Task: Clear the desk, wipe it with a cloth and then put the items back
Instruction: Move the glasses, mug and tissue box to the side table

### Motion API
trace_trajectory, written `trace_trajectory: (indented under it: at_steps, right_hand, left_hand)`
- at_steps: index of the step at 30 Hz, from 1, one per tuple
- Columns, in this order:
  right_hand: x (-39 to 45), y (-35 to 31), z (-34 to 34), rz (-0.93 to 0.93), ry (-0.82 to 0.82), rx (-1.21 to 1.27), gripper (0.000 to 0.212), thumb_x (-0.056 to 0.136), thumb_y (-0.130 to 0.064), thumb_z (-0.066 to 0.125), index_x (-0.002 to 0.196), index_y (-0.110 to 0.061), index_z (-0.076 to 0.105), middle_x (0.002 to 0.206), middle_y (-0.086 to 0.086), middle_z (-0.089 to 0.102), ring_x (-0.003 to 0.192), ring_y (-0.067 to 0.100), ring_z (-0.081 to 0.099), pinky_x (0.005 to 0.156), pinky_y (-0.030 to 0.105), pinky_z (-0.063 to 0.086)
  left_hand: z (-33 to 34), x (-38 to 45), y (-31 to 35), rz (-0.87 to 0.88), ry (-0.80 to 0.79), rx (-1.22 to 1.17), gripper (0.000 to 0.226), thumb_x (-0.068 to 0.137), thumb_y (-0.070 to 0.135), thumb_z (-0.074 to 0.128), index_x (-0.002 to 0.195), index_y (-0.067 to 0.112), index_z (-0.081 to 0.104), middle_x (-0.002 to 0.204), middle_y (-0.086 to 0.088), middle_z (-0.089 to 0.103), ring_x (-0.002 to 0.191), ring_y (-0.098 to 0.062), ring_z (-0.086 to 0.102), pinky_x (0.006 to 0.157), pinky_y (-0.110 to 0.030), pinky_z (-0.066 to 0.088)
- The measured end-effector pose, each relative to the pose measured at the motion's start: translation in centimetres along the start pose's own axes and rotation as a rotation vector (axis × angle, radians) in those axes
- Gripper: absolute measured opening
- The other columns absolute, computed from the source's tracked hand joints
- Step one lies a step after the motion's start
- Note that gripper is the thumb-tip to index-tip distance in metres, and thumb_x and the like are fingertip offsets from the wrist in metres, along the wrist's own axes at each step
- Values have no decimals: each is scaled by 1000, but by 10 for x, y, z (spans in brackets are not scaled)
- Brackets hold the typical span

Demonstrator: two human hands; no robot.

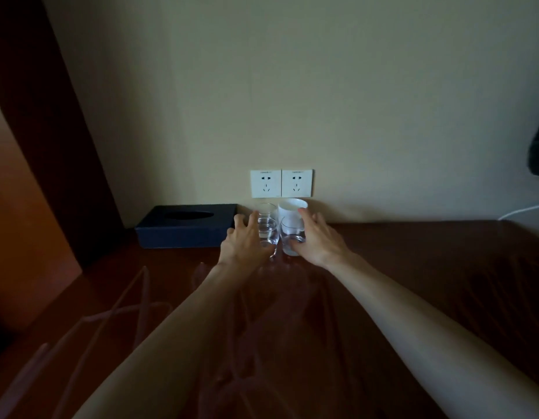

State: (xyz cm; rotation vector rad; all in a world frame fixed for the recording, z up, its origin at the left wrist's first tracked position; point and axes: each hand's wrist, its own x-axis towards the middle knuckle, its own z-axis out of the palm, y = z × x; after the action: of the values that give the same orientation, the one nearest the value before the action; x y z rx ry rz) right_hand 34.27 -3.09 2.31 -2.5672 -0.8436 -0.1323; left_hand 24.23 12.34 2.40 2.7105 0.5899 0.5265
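Note:
Four drinking vessels stand in a tight cluster at the back of the dark wooden desk (413, 267), under the wall sockets. My left hand (245, 240) wraps the front left clear glass (268, 234), thumb across its near side. Behind it stands a second clear glass (266, 209). My right hand (319, 238) wraps the front right clear glass (290, 237), with its fingertips reaching up beside the white cup (292, 207) behind. All vessels are upright on the desk.
A dark blue tissue box (186, 226) lies just left of the glasses, against the wall. Two white wall sockets (281, 182) sit above the cluster. A white cable (522, 211) runs at the far right, below a dark object (538, 152) hanging on the wall.

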Motion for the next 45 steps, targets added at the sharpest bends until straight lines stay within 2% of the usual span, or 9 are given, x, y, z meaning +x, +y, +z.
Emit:
trace_trajectory:
  at_steps: [5,9,18,22,28,32,37,41,45]
  right_hand:
    - [23,2,28,30,75,30,81,86,-49,67,150,-28,23,134,10,40,115,44,58,84,48,51]
    - [26,4,41,74,100,98,90,83,-55,70,152,-29,19,135,8,37,113,43,59,86,48,51]
    - [27,-17,49,128,135,116,66,91,-30,65,145,-14,30,141,13,37,109,46,60,85,44,51]
    - [31,-28,37,193,73,107,77,85,-38,74,142,-12,30,140,14,37,115,45,59,89,44,50]
    - [28,-39,24,204,66,35,91,79,-45,79,144,-6,29,146,15,36,121,40,58,89,41,50]
    - [4,-38,12,199,44,-64,90,77,-34,79,146,-8,26,142,13,39,120,38,59,88,40,49]
    - [-43,-54,-18,95,-91,-157,91,65,-42,81,140,-19,36,143,11,35,117,36,59,78,35,47]
    - [-92,-84,-53,-177,-118,-169,79,60,-45,72,129,-24,39,126,7,46,117,36,55,90,44,47]
    - [-151,-121,-78,-434,-77,-107,69,62,-55,73,114,-23,42,107,-5,52,93,23,59,66,36,45]
  left_hand:
    - [39,29,-4,-87,21,-191,96,81,60,70,155,22,22,146,-13,35,125,-41,51,98,-51,46]
    - [55,35,0,-120,21,-294,96,86,50,70,157,14,16,144,-12,37,127,-38,50,99,-47,44]
    - [50,34,4,-154,55,-237,79,86,55,68,143,13,33,125,-11,41,111,-38,59,85,-43,48]
    - [36,29,10,-199,22,-201,74,83,54,72,131,9,39,120,-12,42,108,-38,61,84,-43,51]
    - [6,13,11,-174,-5,-110,70,83,47,75,133,12,41,123,-13,41,109,-36,60,84,-40,50]
    - [-27,-9,7,-139,-27,-91,79,76,43,83,136,13,41,123,-12,42,112,-36,59,94,-42,53]
    - [-88,-55,8,-27,5,-37,79,74,40,85,137,14,44,127,-13,46,112,-35,58,89,-38,51]
    - [-143,-113,0,69,64,68,76,73,40,84,136,19,47,122,-8,49,106,-32,60,78,-33,46]
    - [-192,-191,-21,109,149,114,74,67,49,80,131,25,53,118,-2,52,101,-29,61,82,-41,54]
